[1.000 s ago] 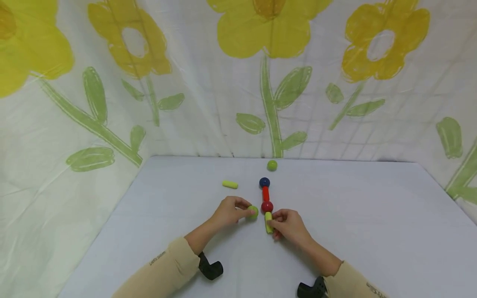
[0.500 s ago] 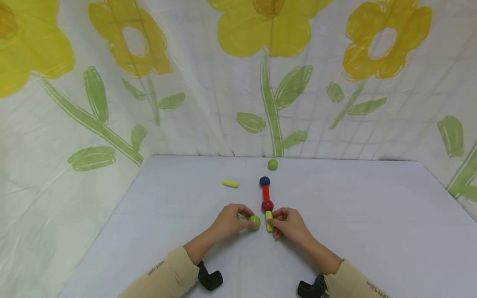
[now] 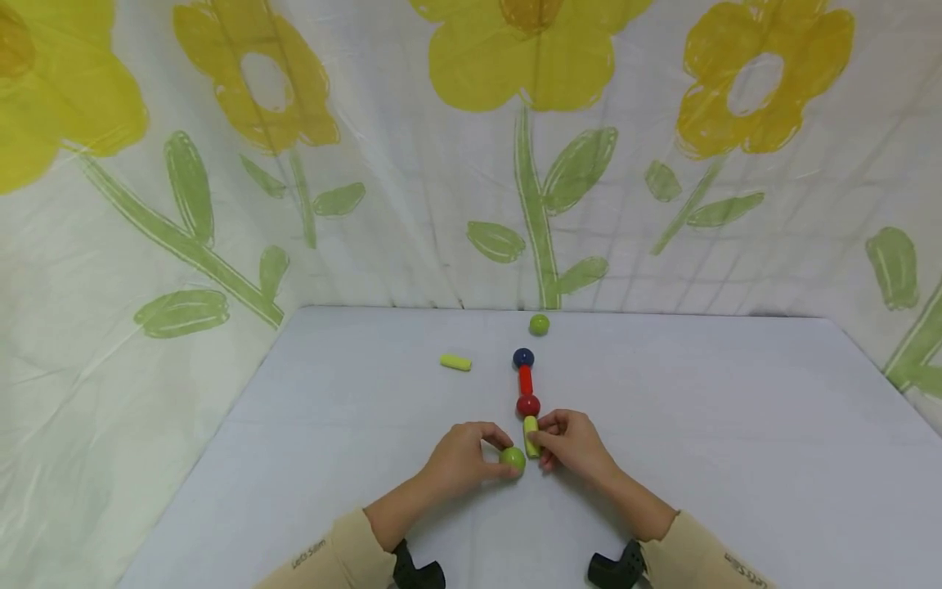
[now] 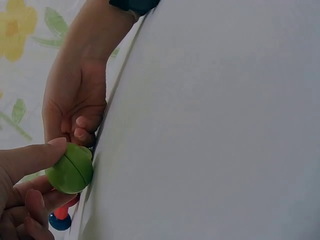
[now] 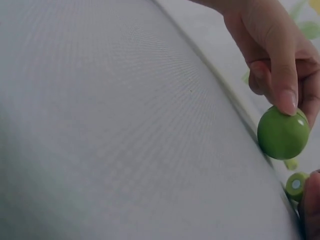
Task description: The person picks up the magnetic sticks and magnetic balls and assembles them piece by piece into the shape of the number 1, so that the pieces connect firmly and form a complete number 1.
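In the head view my left hand (image 3: 467,458) pinches a green ball (image 3: 513,460) between thumb and fingers; the left wrist view shows a thin groove across that ball. My right hand (image 3: 574,446) pinches a yellow-green rod (image 3: 531,437) just to the ball's right. The rod's far end meets a red ball (image 3: 527,406), from which a red rod (image 3: 526,380) runs to a dark blue ball (image 3: 523,357), all in one line. A pale round spot marks the near end of the yellow-green rod (image 5: 296,184) in the right wrist view.
Beyond the blue ball, a second green ball (image 3: 540,325) lies near the back edge of the white table (image 3: 699,409). A loose yellow-green rod (image 3: 455,362) lies to the left of the line. Behind the table hangs a flower-patterned cloth (image 3: 397,204).
My left hand has brought the green ball nearer to me and slightly right, from beside the red ball to the near end of the yellow-green rod. The right hand has stayed nearly still.
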The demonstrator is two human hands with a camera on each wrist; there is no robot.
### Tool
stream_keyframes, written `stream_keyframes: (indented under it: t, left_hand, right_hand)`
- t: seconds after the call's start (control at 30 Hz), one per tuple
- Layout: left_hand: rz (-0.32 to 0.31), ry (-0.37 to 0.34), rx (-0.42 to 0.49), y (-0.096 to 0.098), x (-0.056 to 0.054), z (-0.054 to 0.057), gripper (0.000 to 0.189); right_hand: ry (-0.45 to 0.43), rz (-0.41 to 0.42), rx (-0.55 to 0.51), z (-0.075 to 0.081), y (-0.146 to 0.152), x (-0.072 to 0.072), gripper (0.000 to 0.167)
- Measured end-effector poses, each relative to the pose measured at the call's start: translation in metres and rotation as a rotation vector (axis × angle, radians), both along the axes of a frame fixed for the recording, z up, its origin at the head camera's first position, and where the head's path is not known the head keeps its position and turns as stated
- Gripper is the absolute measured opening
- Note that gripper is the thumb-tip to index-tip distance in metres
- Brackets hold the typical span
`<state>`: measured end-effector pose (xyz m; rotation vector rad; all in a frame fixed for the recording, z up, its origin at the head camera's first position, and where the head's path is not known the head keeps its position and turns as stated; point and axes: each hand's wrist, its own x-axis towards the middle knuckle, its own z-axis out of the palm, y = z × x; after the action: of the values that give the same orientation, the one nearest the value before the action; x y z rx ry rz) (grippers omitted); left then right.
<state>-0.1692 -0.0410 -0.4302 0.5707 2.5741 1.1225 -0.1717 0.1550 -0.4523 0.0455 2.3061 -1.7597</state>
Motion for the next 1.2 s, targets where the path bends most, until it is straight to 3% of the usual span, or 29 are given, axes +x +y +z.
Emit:
stream_keyframes:
  t: [0.2,0.47,0.6,0.73,1.03,1.2]
  left_hand:
    - [-0.012,0.048,-0.054,0.006,0.01,0.0,0.029]
    - [-0.122,0.338,-0.217,0.016,0.023,0.004,0.03]
    - [-0.147,0.444,-0.259,0.02,0.026,0.006,0.031]
    - [-0.147,0.512,-0.295,0.022,0.027,0.007,0.032]
    - [-0.155,0.575,-0.32,0.024,0.028,0.005,0.033]
    - [-0.179,0.678,-0.321,0.023,0.028,0.004,0.031]
  right_hand:
    - [0.007,0.013,0.011,0.0,0.002,0.0,0.025]
    - [0.029,0.03,0.002,0.003,0.001,0.002,0.026]
    - [0.026,0.027,0.005,0.003,0.001,0.002,0.025]
    - [0.036,0.035,0.01,0.003,0.001,0.002,0.026]
    - [0.033,0.028,0.017,0.005,0.0,0.003,0.028]
    - [0.031,0.027,0.042,0.004,0.0,0.001,0.026]
